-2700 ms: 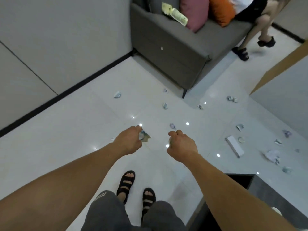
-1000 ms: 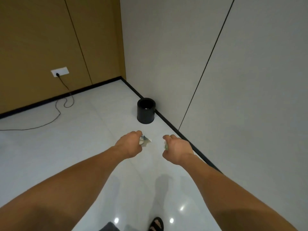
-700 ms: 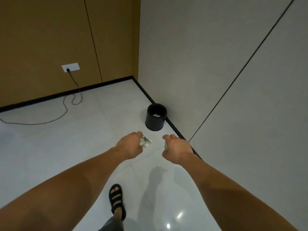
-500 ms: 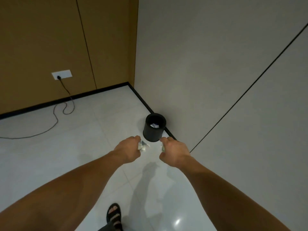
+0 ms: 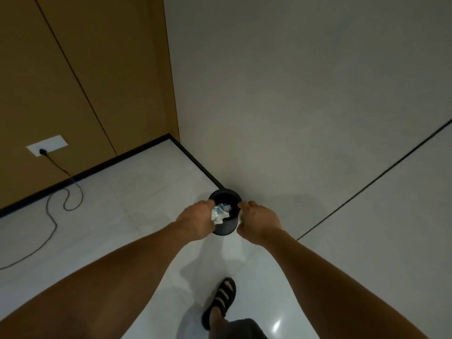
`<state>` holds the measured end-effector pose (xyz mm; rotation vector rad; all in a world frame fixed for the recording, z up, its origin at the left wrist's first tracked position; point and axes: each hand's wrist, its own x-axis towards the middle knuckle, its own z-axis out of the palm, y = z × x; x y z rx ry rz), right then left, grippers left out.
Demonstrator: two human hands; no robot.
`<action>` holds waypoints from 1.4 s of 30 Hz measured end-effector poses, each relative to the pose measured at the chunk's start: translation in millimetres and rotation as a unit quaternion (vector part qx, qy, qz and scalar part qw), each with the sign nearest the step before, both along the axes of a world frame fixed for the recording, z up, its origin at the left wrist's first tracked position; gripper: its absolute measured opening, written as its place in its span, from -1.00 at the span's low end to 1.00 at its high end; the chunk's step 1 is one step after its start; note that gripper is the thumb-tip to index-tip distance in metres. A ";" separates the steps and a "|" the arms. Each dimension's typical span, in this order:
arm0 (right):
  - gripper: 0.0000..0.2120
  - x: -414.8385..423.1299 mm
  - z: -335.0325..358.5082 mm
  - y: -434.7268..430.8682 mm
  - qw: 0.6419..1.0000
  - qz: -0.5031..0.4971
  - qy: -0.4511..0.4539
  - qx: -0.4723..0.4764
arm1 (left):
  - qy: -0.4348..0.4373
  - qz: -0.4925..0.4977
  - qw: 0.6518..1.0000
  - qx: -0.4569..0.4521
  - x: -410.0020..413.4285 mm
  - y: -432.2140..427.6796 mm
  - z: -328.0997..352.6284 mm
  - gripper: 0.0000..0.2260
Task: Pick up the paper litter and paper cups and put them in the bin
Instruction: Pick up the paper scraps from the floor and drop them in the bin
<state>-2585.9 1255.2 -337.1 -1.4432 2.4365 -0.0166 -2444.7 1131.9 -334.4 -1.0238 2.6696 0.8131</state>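
1. Whereas the black cylindrical bin [image 5: 223,228] stood ahead of both hands half a second ago, it now sits directly between them in the view, against the grey wall's black skirting; the person has closed the remaining gap on foot.

2. Left hand [image 5: 195,222]: fingers curled shut on a crumpled paper scrap [image 5: 218,214], pale with blue-green print. The scrap protrudes from the fist and now overlaps the bin's opening in the view, where earlier it hung over bare floor.

3. Right hand [image 5: 260,222]: fingers closed into a fist. Only a pale sliver [image 5: 241,218] shows at its inner edge, just beside the bin's wall; it appears to be a second piece of paper litter, but it cannot be identified with certainty.

4. Bin contents: crumpled pale paper already lies inside, partly hidden behind the left hand's scrap. Where one ends and the other begins cannot be told.

5. Footing: one sandalled foot [image 5: 221,302] is planted on the white tiled floor [image 5: 122,216], behind the bin.

6. Judgement: the carry step appears complete and the release step is due. Neither grip has opened yet.

7. Judgement: the right hand sits nearer the rim than the opening; releasing there risks paper falling outside.

8. Unrelated item: a black cable [image 5: 56,216] trails from a wall socket [image 5: 46,146], well apart.
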 end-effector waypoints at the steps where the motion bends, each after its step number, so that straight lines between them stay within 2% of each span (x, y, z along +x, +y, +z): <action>1: -0.44 -13.9 -2.2 -14.9 1.000 -0.001 -0.002 0.001 | -0.003 0.000 1.000 0.000 -13.8 -13.3 -1.6 -0.59; 12: -0.46 -115.7 -23.7 -131.1 0.998 -0.017 -0.034 0.049 | -0.017 -0.019 0.999 0.047 -115.6 -140.0 -26.8 -0.60; 23: -0.45 -155.9 -96.4 -234.1 0.974 -0.161 -0.116 0.107 | -0.028 -0.124 0.986 0.105 -199.4 -276.6 -107.6 -0.55; 29: -0.49 -173.3 -198.7 -269.8 0.950 -0.229 -0.171 0.126 | -0.081 -0.204 0.970 0.106 -237.5 -312.7 -201.2 -0.55; 32: -0.49 -186.9 -273.8 -282.1 0.939 -0.255 -0.189 0.132 | -0.090 -0.233 0.964 0.096 -260.3 -315.2 -272.1 -0.59; 40: -0.46 -203.5 -476.9 -273.1 0.918 -0.303 -0.203 0.153 | -0.128 -0.304 0.942 0.062 -300.5 -300.9 -467.8 -0.54; 42: -0.44 -203.1 -506.2 -270.8 0.916 -0.313 -0.206 0.145 | -0.135 -0.317 0.936 0.065 -307.5 -298.1 -498.4 -0.46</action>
